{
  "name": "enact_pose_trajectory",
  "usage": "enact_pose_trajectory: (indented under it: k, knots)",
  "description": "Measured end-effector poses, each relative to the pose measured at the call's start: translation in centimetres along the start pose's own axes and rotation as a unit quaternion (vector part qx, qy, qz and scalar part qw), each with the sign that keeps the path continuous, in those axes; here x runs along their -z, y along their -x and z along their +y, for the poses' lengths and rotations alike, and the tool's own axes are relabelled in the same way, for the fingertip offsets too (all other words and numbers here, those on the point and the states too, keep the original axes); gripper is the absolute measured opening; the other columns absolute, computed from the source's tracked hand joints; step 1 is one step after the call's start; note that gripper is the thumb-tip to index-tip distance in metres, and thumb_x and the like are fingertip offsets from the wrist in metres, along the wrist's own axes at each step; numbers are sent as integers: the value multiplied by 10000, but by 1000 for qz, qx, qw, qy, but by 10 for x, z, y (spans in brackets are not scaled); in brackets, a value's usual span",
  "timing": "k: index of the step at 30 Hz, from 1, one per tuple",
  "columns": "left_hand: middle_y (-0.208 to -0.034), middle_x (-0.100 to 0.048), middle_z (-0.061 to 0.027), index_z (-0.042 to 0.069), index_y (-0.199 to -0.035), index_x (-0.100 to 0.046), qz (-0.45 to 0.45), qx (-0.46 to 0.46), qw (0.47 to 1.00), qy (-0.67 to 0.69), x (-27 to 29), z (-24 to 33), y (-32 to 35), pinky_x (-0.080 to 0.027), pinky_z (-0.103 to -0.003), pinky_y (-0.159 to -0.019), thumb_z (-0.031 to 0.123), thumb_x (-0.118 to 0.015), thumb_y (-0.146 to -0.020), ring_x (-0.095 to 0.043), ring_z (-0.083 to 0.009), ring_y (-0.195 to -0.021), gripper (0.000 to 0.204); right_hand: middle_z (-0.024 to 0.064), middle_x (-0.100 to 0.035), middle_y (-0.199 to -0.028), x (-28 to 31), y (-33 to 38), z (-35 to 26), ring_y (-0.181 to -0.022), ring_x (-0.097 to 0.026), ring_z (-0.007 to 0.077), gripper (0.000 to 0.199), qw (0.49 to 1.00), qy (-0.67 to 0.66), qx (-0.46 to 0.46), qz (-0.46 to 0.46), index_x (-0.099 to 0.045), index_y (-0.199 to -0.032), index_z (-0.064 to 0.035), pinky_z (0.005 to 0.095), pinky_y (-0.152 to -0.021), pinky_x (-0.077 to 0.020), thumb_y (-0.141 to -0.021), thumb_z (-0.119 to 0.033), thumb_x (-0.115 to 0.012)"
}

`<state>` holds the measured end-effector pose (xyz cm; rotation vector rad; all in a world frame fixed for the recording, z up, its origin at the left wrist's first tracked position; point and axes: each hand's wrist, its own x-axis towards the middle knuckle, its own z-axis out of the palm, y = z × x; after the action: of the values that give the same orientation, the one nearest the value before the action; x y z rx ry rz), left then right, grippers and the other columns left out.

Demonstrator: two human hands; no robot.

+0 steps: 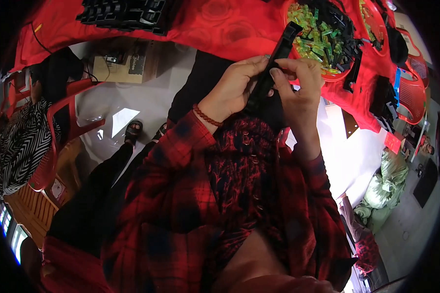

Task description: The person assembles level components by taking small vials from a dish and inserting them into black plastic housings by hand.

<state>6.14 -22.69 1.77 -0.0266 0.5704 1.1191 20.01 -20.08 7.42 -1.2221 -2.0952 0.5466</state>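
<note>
A long, narrow black plastic strip (284,43) slants up and away between my hands, in front of my chest. Its lower end lies near my lap. My left hand (233,87) is closed round its left side, the thumb and fingertips gripping near the middle. On the other side, my right hand (300,84) has its thumb and index finger closed at the strip's right edge. Whether a small piece sits in that pinch is hidden. Just beyond my right hand stands a red round tray (284,10) heaped with yellow-green translucent pieces (312,36) and small black pieces (343,41).
A red cloth (220,29) covers the table ahead. Stacked black plastic parts (124,14) lie at its far left; another red tray (384,36) is at the far right. A cardboard box (117,68) stands below. Red chairs (413,100) and a seated person's legs (100,185) flank me.
</note>
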Motion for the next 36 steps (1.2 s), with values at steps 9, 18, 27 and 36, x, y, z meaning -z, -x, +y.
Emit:
enact_pose_trajectory:
  k: [9,18,27,36]
  knots:
    - [-1018,-657,-129,-51,-1195,-566,-68,39,996,35,10,-2,-3,-563,-340,-682,201,-435,-1042,-663,-230,-845,323,54,-543,-836,2,-7,-4,-690,-559,147,113,995,-59,-85,-1,-680,-877,-46,286,-594,-430,-783,-16,-735]
    - [-972,-641,-152,-61,-1151,-576,-172,146,951,211,23,-8,-6,-537,-317,-646,160,-493,-1013,-631,-239,-816,274,34,-574,-790,7,-17,-5,-708,-529,109,40,998,-22,3,-58,-669,-881,-14,251,-622,-423,-841,-10,-664]
    - [-944,-629,-158,-70,-1135,-570,-131,133,965,186,16,-8,-3,-502,-298,-657,144,-474,-1011,-599,-240,-830,265,78,-592,-752,0,-14,3,-636,-544,158,35,987,-120,-105,14,-659,-865,5,297,-591,-426,-838,-15,-669]
    - [-1003,-665,-134,-39,-1174,-579,-118,102,981,116,21,-10,-7,-581,-324,-684,181,-456,-1036,-687,-252,-854,287,62,-593,-813,2,-15,5,-681,-558,171,124,996,-81,-41,18,-684,-956,-34,317,-671,-421,-832,-34,-680]
